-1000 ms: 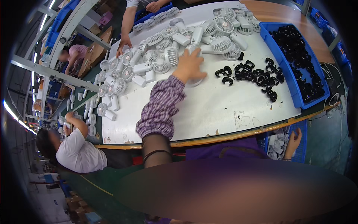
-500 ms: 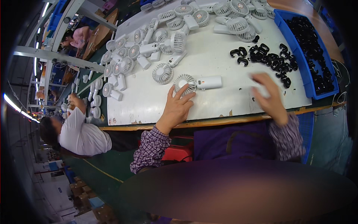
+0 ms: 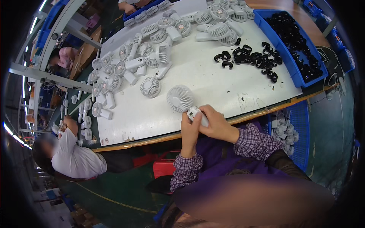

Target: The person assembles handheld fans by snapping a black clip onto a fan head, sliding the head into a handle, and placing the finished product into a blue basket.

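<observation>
A white handheld fan [image 3: 180,98] with a round slatted head is in both my hands, close to the table's front edge, its head pointing up and to the left. My left hand [image 3: 189,133] is closed on the near side of its handle [image 3: 195,113], the thumb lying along it. Around the other side of the handle, my right hand [image 3: 217,126] is closed too. My fingers cover much of the handle, so whether anything small is also in them cannot be seen. Black ring-shaped parts [image 3: 249,57] lie loosely piled on the white tabletop [image 3: 213,81], beyond my right hand.
Several more white fans [image 3: 150,87] cover the table's left and far side. A blue tray [image 3: 282,48] of black parts stands at the right. Below the table edge, a blue crate [image 3: 303,152] holds white fans. A co-worker [image 3: 78,154] sits at left; another person's hand [image 3: 130,8] shows at the far edge.
My right hand has come left from beside the black parts and now grips the fan. The fan, flat on the table under my left hand before, is turned and held nearer me. The view has shifted.
</observation>
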Demonstrator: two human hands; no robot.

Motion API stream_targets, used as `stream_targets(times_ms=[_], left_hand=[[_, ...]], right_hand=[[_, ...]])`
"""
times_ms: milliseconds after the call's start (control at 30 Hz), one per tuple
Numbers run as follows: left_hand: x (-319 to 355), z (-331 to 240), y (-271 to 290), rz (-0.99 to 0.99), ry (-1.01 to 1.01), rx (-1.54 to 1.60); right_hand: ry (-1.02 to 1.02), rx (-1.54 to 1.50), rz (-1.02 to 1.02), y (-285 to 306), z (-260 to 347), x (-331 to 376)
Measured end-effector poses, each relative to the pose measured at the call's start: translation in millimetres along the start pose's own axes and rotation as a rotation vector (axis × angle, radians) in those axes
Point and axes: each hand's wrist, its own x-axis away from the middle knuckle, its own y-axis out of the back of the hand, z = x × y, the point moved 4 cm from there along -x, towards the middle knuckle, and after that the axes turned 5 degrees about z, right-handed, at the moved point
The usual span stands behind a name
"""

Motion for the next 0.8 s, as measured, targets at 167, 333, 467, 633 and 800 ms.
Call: stream_targets(times_ms=[167, 333, 467, 633, 800], left_hand=[[11, 17, -12, 0.189, 0.181, -0.055], [28, 17, -44, 0.443, 0.258, -0.219], [40, 18, -49, 0.229, 0.126, -0.314], [33, -6, -26, 0.070, 0.171, -0.192], [0, -10, -10, 0.186, 0.100, 0.097]], right_hand=[[-0.255, -0.254, 0.048, 73, -3, 14], [0.138, -0.011, 0.047, 105, 35, 4], [0.090, -0.205, 0.087, 99, 12, 5], [0.187, 0.405, -0.267, 159, -43, -38], [0.052, 0.654, -0.034, 153, -104, -77]])
